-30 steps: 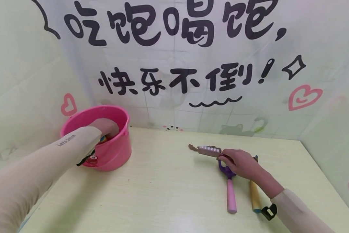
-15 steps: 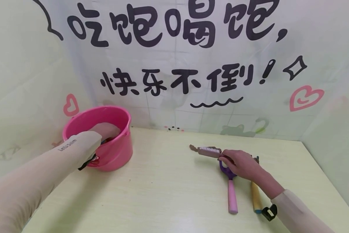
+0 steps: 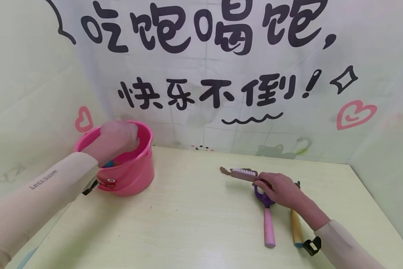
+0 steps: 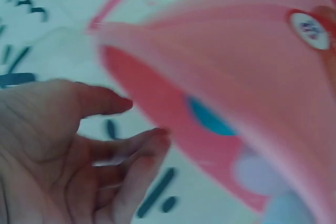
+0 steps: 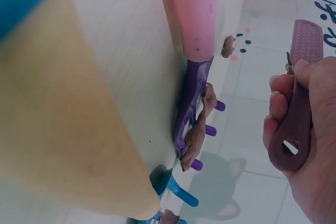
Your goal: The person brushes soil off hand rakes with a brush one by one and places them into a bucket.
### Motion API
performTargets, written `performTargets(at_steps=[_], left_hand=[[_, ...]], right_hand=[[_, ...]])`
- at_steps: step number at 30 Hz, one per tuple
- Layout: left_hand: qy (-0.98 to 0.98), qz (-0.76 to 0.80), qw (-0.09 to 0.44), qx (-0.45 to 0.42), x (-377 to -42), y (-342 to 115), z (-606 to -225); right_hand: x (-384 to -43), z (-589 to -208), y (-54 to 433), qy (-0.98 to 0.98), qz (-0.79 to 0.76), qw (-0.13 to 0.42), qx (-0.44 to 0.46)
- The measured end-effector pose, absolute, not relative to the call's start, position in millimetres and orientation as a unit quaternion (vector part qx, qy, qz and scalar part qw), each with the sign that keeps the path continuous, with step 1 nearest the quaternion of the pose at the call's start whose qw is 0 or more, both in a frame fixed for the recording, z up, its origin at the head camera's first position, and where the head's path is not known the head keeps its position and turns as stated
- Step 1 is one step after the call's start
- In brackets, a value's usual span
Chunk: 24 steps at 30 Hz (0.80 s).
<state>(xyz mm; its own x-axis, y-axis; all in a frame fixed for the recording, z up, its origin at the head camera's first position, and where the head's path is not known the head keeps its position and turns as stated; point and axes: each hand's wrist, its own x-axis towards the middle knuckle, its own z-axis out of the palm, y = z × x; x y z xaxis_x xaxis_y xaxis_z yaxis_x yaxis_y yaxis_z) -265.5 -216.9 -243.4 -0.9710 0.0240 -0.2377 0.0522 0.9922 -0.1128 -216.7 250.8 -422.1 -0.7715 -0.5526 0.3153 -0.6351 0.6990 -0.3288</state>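
Observation:
My left hand (image 3: 119, 136) is above the mouth of a pink bucket (image 3: 129, 179) at the table's left. In the left wrist view its fingers (image 4: 142, 148) are loosely bent, with nothing between them. A blue rounded thing (image 4: 210, 118) and pale, blurred things show inside the bucket. My right hand (image 3: 280, 188) grips the handle of a mauve brush (image 3: 244, 174) with white bristles. Below that hand lies a small rake with a purple head (image 3: 264, 199) and pink handle (image 3: 269, 228). Brown clumps (image 5: 197, 135) cling among its tines.
A tool with a yellow handle (image 3: 296, 228) and blue tines (image 5: 181, 192) lies right of the rake, partly under the right forearm. A brown lump (image 3: 225, 170) shows by the brush's tip. A printed curtain (image 3: 188, 127) encloses the table's back and sides.
My left hand has risen out of the bucket and comes up bare above its rim. The right hand keeps its grip on the brush. The head view has shifted slightly.

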Motion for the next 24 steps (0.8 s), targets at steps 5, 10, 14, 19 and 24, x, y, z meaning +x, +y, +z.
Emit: performTargets(at_steps=[5, 10, 14, 19, 24], left_hand=[[0.996, -0.036, -0.024, 0.072, -240, -195, -228], [0.993, -0.028, -0.055, 0.100, -216, -186, -225], [0.995, -0.012, -0.023, 0.098, -200, -190, -236], [0.990, 0.025, -0.065, 0.119, -181, -186, -256], [0.974, 0.068, -0.109, 0.186, -165, -155, -293]], right_hand=[[-216, -420, 254, -0.915, 0.218, 0.106, 0.321], [-214, -419, 257, -0.913, 0.225, 0.111, 0.323], [-212, -418, 260, -0.917, 0.229, 0.101, 0.310], [-210, -417, 264, -0.921, 0.235, 0.095, 0.296], [-208, -417, 265, -0.922, 0.243, 0.086, 0.288]])
